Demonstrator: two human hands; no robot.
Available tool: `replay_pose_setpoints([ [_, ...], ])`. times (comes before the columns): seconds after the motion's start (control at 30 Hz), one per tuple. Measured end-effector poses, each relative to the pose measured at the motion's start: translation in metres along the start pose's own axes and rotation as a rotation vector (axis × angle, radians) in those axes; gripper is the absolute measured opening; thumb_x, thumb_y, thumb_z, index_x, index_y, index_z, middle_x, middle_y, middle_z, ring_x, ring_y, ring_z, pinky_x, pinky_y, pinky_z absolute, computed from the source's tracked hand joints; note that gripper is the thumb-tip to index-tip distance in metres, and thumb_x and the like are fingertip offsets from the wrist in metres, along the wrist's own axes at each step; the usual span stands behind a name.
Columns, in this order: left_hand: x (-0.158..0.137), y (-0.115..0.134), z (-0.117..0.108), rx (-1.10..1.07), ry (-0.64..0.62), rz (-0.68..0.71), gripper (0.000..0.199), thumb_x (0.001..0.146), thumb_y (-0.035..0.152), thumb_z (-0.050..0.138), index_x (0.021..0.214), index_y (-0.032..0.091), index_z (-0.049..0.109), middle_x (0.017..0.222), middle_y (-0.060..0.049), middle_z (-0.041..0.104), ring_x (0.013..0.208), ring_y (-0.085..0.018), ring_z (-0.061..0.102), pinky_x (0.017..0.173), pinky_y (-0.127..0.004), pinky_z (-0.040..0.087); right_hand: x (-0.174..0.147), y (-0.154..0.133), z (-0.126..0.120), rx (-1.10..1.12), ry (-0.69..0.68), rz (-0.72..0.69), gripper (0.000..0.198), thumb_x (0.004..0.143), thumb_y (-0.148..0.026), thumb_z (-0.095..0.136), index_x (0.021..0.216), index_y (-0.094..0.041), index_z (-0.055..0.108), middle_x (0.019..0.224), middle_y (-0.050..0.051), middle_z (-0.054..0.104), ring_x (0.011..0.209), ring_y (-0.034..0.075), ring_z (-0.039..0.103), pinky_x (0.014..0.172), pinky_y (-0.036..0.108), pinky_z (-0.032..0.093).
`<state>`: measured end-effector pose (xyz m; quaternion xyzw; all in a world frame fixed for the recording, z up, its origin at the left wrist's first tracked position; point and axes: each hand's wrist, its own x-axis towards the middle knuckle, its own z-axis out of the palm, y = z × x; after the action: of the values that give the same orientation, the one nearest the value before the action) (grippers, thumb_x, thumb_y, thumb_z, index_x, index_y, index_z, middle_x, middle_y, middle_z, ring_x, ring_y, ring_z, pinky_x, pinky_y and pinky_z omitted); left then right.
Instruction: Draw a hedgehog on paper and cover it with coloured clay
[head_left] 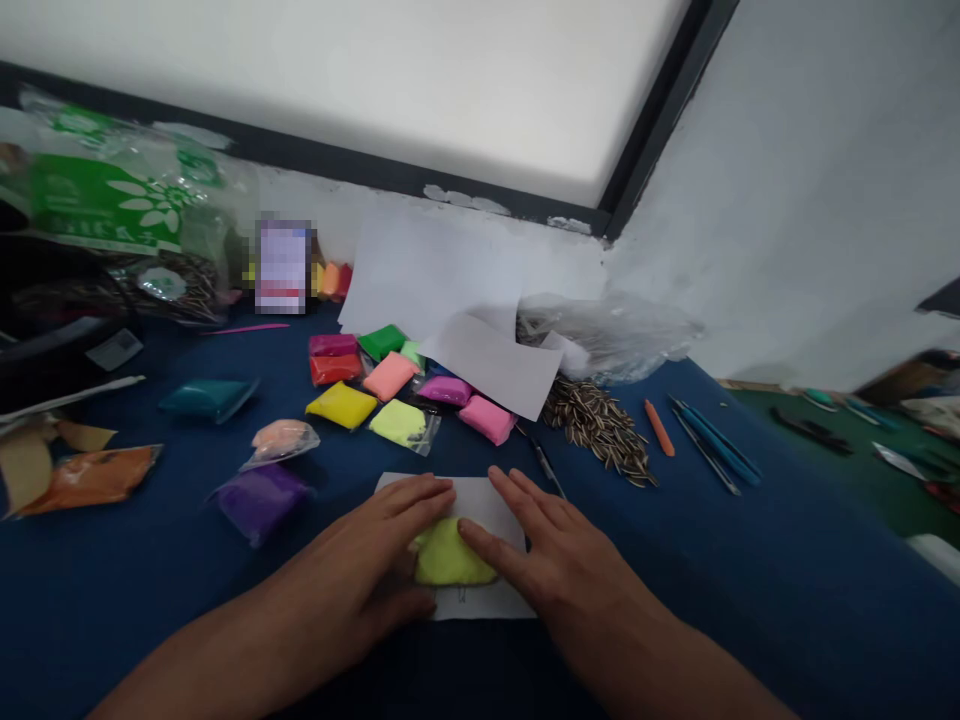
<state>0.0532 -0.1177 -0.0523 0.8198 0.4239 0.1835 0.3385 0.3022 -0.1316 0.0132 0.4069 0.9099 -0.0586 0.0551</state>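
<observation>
A flattened lump of yellow-green modelling clay [454, 556] lies on a sheet of white paper [480, 492] with faint pen marks near its lower edge. My left hand [390, 545] rests at the clay's left side, fingers stretched out over the paper and thumb low by the near edge. From the right, my right hand [551, 545] spreads its fingers over the paper, its thumb touching the clay's top. Neither hand is closed around anything. Part of the clay's left edge is hidden by my left hand.
Beyond the paper lie several clay packets, among them a yellow packet [342, 404] and a purple packet [262, 500]. Sunflower seeds [600, 425] spill from a plastic bag [622, 335]. A pen [546, 462], an orange stick [659, 428] and blue tweezers [716, 440] lie rightward.
</observation>
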Motion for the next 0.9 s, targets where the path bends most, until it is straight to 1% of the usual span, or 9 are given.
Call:
replay_pose_setpoints([
  [0.07,0.001,0.001,-0.002,-0.007,-0.013,0.016,0.073,0.083,0.02,0.069,0.151,0.032,0.045,0.163,-0.006,0.039,0.15,-0.033,0.033,0.119,-0.058,0.031,0.002,-0.003,0.002,0.006,0.003,-0.011,0.058,0.093,-0.01,0.06,0.149,-0.022,0.051,0.158,0.028,0.035,0.144,0.044,0.037,0.106,0.058,0.047],
  [0.17,0.001,0.002,-0.002,-0.027,-0.008,0.046,0.068,0.083,0.019,0.069,0.146,0.033,0.051,0.162,-0.005,0.041,0.149,-0.033,0.034,0.12,-0.056,0.031,0.003,-0.004,0.005,-0.011,0.045,-0.014,0.053,0.095,-0.011,0.058,0.147,-0.02,0.052,0.158,0.028,0.037,0.144,0.042,0.039,0.106,0.057,0.048],
  [0.27,0.001,0.002,0.0,-0.038,0.027,0.038,0.069,0.081,0.018,0.07,0.145,0.033,0.051,0.161,-0.005,0.043,0.149,-0.033,0.035,0.119,-0.056,0.033,0.003,-0.005,0.008,-0.032,0.11,-0.029,0.048,0.097,-0.012,0.057,0.145,-0.019,0.054,0.157,0.028,0.038,0.143,0.042,0.041,0.105,0.057,0.05],
  [0.37,0.0,0.002,0.002,-0.032,0.047,0.035,0.067,0.081,0.019,0.07,0.144,0.033,0.051,0.16,-0.004,0.044,0.148,-0.032,0.036,0.119,-0.055,0.034,0.004,-0.005,0.011,-0.029,0.157,-0.083,0.05,0.096,-0.015,0.059,0.146,-0.02,0.053,0.157,0.028,0.038,0.144,0.042,0.04,0.106,0.057,0.048],
  [0.43,0.0,0.001,0.002,-0.032,0.047,0.034,0.065,0.081,0.019,0.069,0.142,0.033,0.053,0.159,-0.004,0.045,0.148,-0.032,0.037,0.119,-0.055,0.034,0.005,-0.006,0.013,-0.025,0.154,-0.1,0.051,0.096,-0.015,0.06,0.147,-0.02,0.052,0.156,0.029,0.039,0.144,0.042,0.039,0.107,0.057,0.047],
  [0.6,0.001,-0.002,0.002,-0.028,0.046,0.043,0.059,0.081,0.021,0.071,0.137,0.033,0.058,0.159,-0.004,0.046,0.148,-0.034,0.037,0.118,-0.056,0.035,0.006,-0.006,0.015,-0.024,0.136,-0.061,0.054,0.096,-0.012,0.06,0.148,-0.021,0.05,0.157,0.028,0.039,0.144,0.041,0.039,0.108,0.056,0.047],
  [0.7,0.0,-0.005,0.002,-0.03,0.033,0.036,0.065,0.082,0.023,0.072,0.143,0.034,0.052,0.159,-0.004,0.045,0.148,-0.033,0.037,0.118,-0.055,0.036,0.006,-0.006,0.014,0.003,0.12,-0.054,0.053,0.096,-0.009,0.058,0.147,-0.019,0.051,0.158,0.028,0.036,0.145,0.04,0.038,0.11,0.056,0.045],
  [0.8,0.0,-0.003,0.003,-0.039,0.065,0.035,0.073,0.081,0.021,0.071,0.148,0.035,0.045,0.158,-0.004,0.047,0.146,-0.032,0.041,0.118,-0.055,0.035,0.006,-0.007,0.014,0.015,0.119,-0.062,0.053,0.096,-0.008,0.056,0.148,-0.019,0.051,0.159,0.027,0.034,0.147,0.039,0.036,0.111,0.056,0.044],
  [0.9,0.0,0.002,0.003,-0.048,0.104,0.024,0.074,0.079,0.018,0.071,0.147,0.034,0.045,0.156,-0.004,0.049,0.144,-0.032,0.044,0.118,-0.054,0.037,0.007,-0.008,0.014,0.005,0.134,-0.062,0.055,0.096,-0.008,0.055,0.149,-0.022,0.048,0.16,0.026,0.033,0.148,0.038,0.035,0.11,0.056,0.044],
])
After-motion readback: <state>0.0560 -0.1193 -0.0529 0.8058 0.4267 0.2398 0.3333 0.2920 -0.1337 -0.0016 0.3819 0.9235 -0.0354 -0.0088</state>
